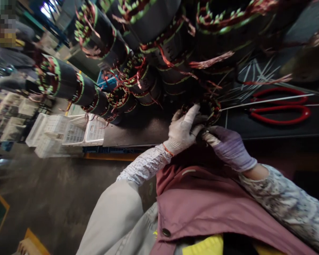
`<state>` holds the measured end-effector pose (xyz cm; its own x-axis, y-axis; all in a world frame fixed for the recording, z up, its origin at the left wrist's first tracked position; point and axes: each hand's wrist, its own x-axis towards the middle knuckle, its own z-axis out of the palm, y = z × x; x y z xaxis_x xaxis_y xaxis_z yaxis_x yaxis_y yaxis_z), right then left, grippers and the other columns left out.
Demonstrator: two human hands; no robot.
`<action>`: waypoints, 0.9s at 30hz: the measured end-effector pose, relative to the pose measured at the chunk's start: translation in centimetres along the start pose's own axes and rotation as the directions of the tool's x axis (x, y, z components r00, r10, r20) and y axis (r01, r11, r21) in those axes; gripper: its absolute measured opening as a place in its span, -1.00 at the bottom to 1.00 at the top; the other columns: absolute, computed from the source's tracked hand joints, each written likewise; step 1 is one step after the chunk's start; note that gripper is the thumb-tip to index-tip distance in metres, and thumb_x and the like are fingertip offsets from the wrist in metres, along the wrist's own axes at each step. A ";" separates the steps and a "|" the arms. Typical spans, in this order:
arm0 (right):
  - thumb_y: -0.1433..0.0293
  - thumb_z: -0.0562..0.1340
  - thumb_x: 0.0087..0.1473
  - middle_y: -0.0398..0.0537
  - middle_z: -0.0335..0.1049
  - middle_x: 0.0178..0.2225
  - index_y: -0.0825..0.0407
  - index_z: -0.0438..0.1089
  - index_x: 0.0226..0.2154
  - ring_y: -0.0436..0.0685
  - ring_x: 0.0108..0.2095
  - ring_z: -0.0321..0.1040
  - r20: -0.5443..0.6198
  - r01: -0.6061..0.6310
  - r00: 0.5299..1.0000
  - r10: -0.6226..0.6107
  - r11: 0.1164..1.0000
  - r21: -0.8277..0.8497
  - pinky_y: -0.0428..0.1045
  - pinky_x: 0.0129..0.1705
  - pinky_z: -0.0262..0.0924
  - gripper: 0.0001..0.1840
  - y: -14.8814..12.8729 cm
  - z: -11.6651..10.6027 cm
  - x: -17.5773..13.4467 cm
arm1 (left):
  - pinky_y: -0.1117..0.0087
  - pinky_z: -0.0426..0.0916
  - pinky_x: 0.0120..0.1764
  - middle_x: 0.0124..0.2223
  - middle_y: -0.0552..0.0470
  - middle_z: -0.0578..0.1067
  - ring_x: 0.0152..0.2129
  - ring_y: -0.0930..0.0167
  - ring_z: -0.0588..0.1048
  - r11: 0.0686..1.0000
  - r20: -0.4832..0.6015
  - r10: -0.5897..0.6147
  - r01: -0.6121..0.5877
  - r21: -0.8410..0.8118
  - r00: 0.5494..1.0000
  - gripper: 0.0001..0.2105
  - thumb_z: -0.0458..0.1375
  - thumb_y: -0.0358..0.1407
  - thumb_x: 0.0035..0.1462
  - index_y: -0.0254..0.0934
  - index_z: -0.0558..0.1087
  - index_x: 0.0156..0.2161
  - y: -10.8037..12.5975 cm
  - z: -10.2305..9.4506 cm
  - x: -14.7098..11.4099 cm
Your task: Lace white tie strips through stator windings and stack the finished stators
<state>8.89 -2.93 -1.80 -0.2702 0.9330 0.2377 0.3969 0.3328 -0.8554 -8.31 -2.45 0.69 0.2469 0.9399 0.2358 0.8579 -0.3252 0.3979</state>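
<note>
A small motor stator (216, 107) with dark red windings lies at the table's front edge, mostly covered by my hands. My left hand (183, 130), in a white glove, is closed over its near left side, with one finger lying along the top. My right hand (230, 147), in a purple-tinted glove with pale fingertips, is pinched closed at the stator's near side. What sits between those fingertips is too dark to make out. A thin white strip (266, 102) runs from the stator's right side over red-handled pliers (281, 115).
Stacked grey stators (172, 49) with copper leads and green insulation stand behind my hands and to the left. Loose white strips (256, 76) lie behind the pliers. White plastic crates (73, 131) stand beyond the table's left end. A person (16, 67) is at the far left.
</note>
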 end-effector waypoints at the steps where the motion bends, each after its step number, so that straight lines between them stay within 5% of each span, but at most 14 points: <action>1: 0.08 0.14 0.17 0.01 0.51 -0.41 0.03 0.50 -0.37 0.08 -0.43 0.42 -0.025 0.016 1.000 -0.017 0.999 -0.029 -0.04 -0.37 0.29 -0.60 0.0 -0.2 -0.3 | 0.19 0.05 0.33 0.05 -0.08 0.58 0.05 0.40 0.51 0.999 -0.036 0.017 -0.018 -0.044 0.999 -0.50 0.04 -0.27 0.30 -0.31 0.18 0.30 -0.2 0.3 -0.1; 5: 0.16 0.17 0.21 -0.02 0.52 -0.34 0.03 0.49 -0.36 0.08 -0.36 0.45 -0.120 0.147 0.977 -0.174 0.967 -0.209 -0.05 -0.35 0.30 -0.68 -0.8 -1.9 -1.3 | 0.18 0.06 0.32 -0.11 0.04 0.65 -0.09 0.42 0.59 0.972 -0.147 0.122 -0.148 -0.185 0.982 -0.66 0.08 -0.26 0.29 -0.19 0.37 0.15 -1.0 1.0 -0.1; 11: 0.24 0.14 0.26 -0.04 0.50 -0.43 0.07 0.47 -0.38 0.06 -0.43 0.43 -0.056 0.361 0.899 -0.435 0.807 -0.467 -0.07 -0.44 0.20 -0.69 -1.2 -2.0 0.5 | 0.22 0.10 0.30 -0.11 0.05 0.65 -0.12 0.46 0.60 0.948 -0.238 0.189 -0.241 -0.208 0.953 -0.71 0.09 -0.26 0.31 -0.21 0.41 0.09 -1.6 1.4 0.0; 16: 0.19 0.03 0.32 0.02 0.51 -0.42 0.12 0.51 -0.32 0.07 -0.42 0.42 -0.035 0.338 0.893 -0.448 0.720 -0.606 -0.07 -0.42 0.17 -0.54 0.0 -0.8 1.3 | 0.21 0.10 0.30 -0.07 0.03 0.64 -0.12 0.46 0.60 0.961 -0.177 0.204 -0.231 -0.154 0.963 -0.71 0.06 -0.26 0.31 -0.20 0.42 0.10 -1.7 1.4 0.0; 21: 0.12 -0.01 0.29 0.03 0.45 -0.46 0.10 0.50 -0.39 0.03 -0.60 0.16 0.098 0.282 0.925 -0.366 0.493 -0.823 -0.03 -0.57 -0.21 -0.47 -1.2 -1.6 2.3 | 0.18 0.12 0.29 -0.05 0.04 0.63 -0.15 0.44 0.60 0.964 -0.118 0.222 -0.236 -0.125 0.968 -0.68 0.10 -0.27 0.28 -0.19 0.42 0.12 -1.9 1.1 0.3; 24: 0.16 -0.07 0.28 0.01 0.36 -0.55 0.06 0.44 -0.50 0.01 -0.63 0.04 0.253 0.415 0.904 -0.346 0.559 -0.718 -0.02 -0.54 -0.25 -0.45 -2.2 -3.0 1.6 | 0.17 0.10 0.30 -0.07 0.07 0.64 -0.15 0.44 0.60 0.973 -0.082 0.196 -0.204 -0.109 0.977 -0.66 0.11 -0.23 0.29 -0.16 0.40 0.14 -1.9 0.9 0.4; 27: 0.08 0.04 0.20 -0.03 0.39 -0.53 -0.03 0.42 -0.52 0.01 -0.59 0.14 0.238 0.403 0.915 -0.325 0.765 -0.502 -0.04 -0.55 -0.14 -0.55 -2.8 -5.0 -0.9 | 0.18 0.07 0.32 -0.06 0.08 0.63 -0.11 0.47 0.59 0.978 -0.040 0.176 -0.179 -0.104 0.984 -0.64 0.07 -0.20 0.34 -0.15 0.35 0.19 -1.6 0.5 0.4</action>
<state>12.37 -4.00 2.66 -0.5853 0.7130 0.3861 0.6354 0.6992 -0.3278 -9.39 -1.52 -0.34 0.3758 0.8630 0.3376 0.7479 -0.4976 0.4394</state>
